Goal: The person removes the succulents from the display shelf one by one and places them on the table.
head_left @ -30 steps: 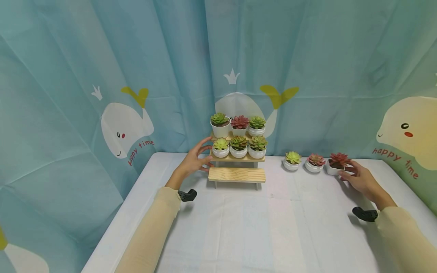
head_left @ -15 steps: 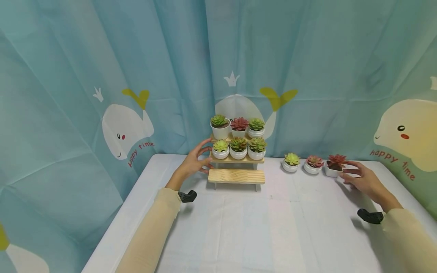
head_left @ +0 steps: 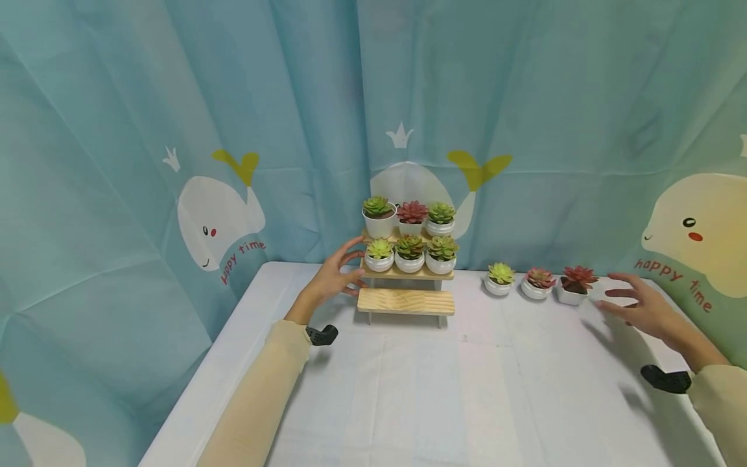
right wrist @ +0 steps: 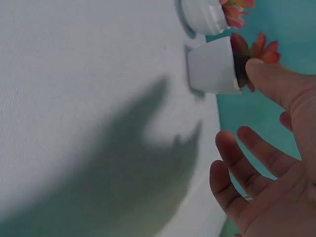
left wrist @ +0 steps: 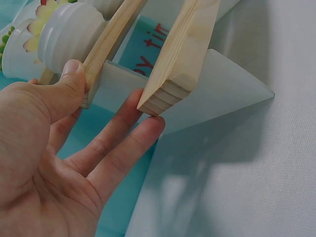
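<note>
My left hand [head_left: 331, 280] rests at the left end of a three-tier wooden plant stand [head_left: 405, 300]. In the left wrist view its thumb lies at the end of the middle shelf [left wrist: 112, 39], and two nearly straight fingers touch the end of the bottom shelf [left wrist: 168, 94]. Six potted succulents fill the upper two tiers, among them a red one [head_left: 412, 213] in the top row. My right hand [head_left: 650, 314], fingers spread and holding nothing, is just right of a red succulent in a square white pot [head_left: 574, 285]; this pot stands upright on the table.
Left of the square pot stand a pinkish succulent [head_left: 537, 283] and a yellow-green succulent [head_left: 498, 279], both in round white pots near the table's back edge. A blue curtain [head_left: 554, 130] with whale prints hangs close behind the white-covered table [head_left: 426, 395].
My right hand has let go of the square pot with the red succulent and drawn back to the right. The left hand stays at the stand.
</note>
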A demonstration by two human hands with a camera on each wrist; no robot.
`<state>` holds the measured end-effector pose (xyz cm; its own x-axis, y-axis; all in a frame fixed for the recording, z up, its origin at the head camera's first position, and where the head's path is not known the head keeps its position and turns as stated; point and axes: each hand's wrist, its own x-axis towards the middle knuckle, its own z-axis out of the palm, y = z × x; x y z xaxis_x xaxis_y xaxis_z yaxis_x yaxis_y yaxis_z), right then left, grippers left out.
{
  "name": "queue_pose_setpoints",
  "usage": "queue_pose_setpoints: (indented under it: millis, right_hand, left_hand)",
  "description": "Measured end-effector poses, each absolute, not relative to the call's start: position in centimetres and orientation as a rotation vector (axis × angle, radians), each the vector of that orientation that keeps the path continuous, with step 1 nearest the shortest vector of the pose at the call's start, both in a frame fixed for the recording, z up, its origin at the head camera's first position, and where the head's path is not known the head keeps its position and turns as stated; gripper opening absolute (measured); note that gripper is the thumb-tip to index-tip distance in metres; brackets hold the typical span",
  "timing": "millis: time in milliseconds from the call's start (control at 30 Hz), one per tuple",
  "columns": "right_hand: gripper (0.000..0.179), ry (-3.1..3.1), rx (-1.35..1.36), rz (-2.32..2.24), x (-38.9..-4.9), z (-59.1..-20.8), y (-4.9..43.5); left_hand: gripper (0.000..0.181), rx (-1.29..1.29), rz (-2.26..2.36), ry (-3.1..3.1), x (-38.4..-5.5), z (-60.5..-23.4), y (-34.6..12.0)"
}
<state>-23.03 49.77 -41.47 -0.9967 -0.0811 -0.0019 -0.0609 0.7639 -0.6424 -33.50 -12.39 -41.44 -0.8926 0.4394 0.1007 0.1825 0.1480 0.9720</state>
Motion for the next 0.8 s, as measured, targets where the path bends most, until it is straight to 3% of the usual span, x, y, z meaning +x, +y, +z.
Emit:
queue_pose_setpoints:
  millis: [800]
  right_hand:
    - [0.088,3.114,-0.226,-0.954,-21.8,-36.8,46.8]
  left_hand:
    - [0.076,0.607,1.835,2.2,-33.6,-41.4,-12.4]
